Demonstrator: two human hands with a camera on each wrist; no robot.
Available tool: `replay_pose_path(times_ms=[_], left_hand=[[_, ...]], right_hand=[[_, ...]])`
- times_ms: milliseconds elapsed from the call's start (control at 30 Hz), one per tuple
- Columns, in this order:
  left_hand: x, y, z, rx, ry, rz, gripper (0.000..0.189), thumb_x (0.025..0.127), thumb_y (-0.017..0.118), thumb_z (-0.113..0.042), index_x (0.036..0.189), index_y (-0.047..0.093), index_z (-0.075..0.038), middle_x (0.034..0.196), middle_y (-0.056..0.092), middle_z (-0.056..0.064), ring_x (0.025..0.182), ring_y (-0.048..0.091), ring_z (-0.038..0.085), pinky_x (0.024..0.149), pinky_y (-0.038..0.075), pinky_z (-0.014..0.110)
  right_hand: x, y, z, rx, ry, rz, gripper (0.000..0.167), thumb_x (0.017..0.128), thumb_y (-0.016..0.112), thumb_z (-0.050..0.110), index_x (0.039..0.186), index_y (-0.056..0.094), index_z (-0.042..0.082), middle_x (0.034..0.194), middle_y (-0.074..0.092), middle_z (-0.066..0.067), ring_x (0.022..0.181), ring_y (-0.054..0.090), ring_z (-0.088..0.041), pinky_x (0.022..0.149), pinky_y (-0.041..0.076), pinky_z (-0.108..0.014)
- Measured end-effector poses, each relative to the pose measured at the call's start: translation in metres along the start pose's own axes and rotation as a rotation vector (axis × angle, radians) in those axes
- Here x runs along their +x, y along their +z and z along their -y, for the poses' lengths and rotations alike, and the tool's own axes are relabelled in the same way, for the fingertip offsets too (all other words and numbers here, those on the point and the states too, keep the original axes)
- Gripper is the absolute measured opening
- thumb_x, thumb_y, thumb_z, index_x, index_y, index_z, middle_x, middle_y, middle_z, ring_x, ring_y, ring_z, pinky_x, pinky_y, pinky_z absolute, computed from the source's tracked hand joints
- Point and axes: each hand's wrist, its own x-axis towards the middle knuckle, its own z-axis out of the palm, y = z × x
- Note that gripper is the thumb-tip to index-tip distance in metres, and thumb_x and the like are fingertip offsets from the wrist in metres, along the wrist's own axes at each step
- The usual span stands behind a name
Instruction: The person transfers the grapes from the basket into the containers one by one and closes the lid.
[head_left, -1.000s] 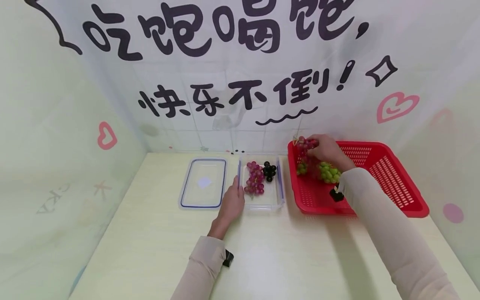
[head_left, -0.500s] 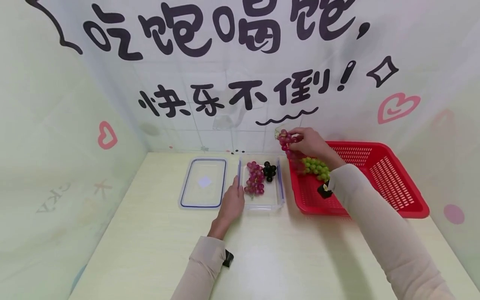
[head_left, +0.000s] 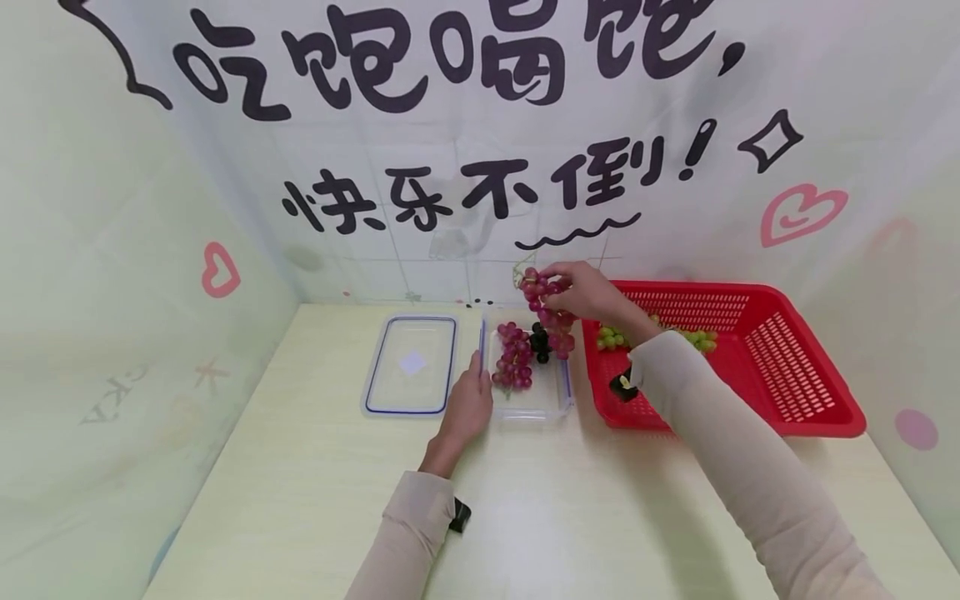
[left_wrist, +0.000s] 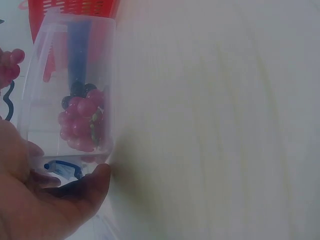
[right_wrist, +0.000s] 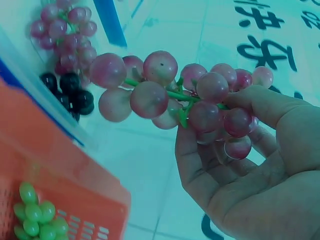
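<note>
My right hand (head_left: 588,293) grips a bunch of red grapes (right_wrist: 150,97) near its upper end. The bunch hangs over the right side of a clear plastic container (head_left: 540,402). Inside the container, another red grape bunch (head_left: 513,358) lies beside a small cluster of black grapes (head_left: 539,343). At the container's left end, my left hand (head_left: 470,404) holds its wall; the thumb (left_wrist: 97,187) and curled fingers show in the left wrist view.
A flat clear lid with a blue seal (head_left: 411,367) lies left of the container. To the right stands a red perforated basket (head_left: 795,367) with green grapes (head_left: 611,337) in it. A printed curtain (head_left: 450,208) hangs behind the table.
My right hand has carried the red grape bunch left, out of the red basket to the container's right side. The left hand stays at the container's left wall.
</note>
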Motion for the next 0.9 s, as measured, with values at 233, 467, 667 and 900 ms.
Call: replay_pose_path(times_ms=[233, 467, 667, 900], left_hand=[[0.0, 0.001, 0.0, -0.001, 0.01, -0.004, 0.05, 0.108, 0.036, -0.015, 0.153, 0.028, 0.004, 0.091, 0.06, 0.017, 0.068, 0.051, 0.021, 0.065, 0.047, 0.037], [0.0, 0.002, 0.0, 0.005, 0.017, -0.019, 0.05, 0.108, 0.036, -0.015, 0.153, 0.028, 0.005, 0.096, 0.062, 0.02, 0.076, 0.056, 0.025, 0.073, 0.05, 0.043], [0.0, 0.002, 0.0, 0.01, 0.002, -0.01, 0.051, 0.108, 0.035, -0.016, 0.153, 0.027, 0.005, 0.102, 0.062, 0.022, 0.078, 0.056, 0.026, 0.075, 0.049, 0.043], [-0.001, 0.002, 0.0, 0.007, 0.004, -0.015, 0.051, 0.108, 0.036, -0.016, 0.153, 0.028, 0.005, 0.107, 0.063, 0.024, 0.087, 0.058, 0.029, 0.083, 0.05, 0.046]], right_hand=[[0.004, 0.024, 0.003, -0.024, 0.07, 0.066, 0.045, 0.096, 0.065, 0.012, 0.14, 0.056, 0.015, 0.125, 0.062, -0.016, 0.095, 0.064, -0.027, 0.077, 0.058, -0.033], [0.005, 0.043, 0.0, -0.08, 0.09, 0.117, 0.045, 0.094, 0.066, 0.011, 0.138, 0.057, 0.013, 0.131, 0.06, -0.017, 0.103, 0.063, -0.028, 0.086, 0.057, -0.037], [0.004, 0.054, -0.003, -0.113, 0.1, 0.136, 0.045, 0.093, 0.067, 0.011, 0.136, 0.058, 0.012, 0.13, 0.061, -0.015, 0.101, 0.063, -0.027, 0.086, 0.057, -0.036], [0.003, 0.063, -0.005, -0.188, 0.105, 0.178, 0.047, 0.093, 0.065, 0.009, 0.139, 0.057, 0.01, 0.128, 0.06, -0.015, 0.093, 0.06, -0.024, 0.077, 0.055, -0.029]])
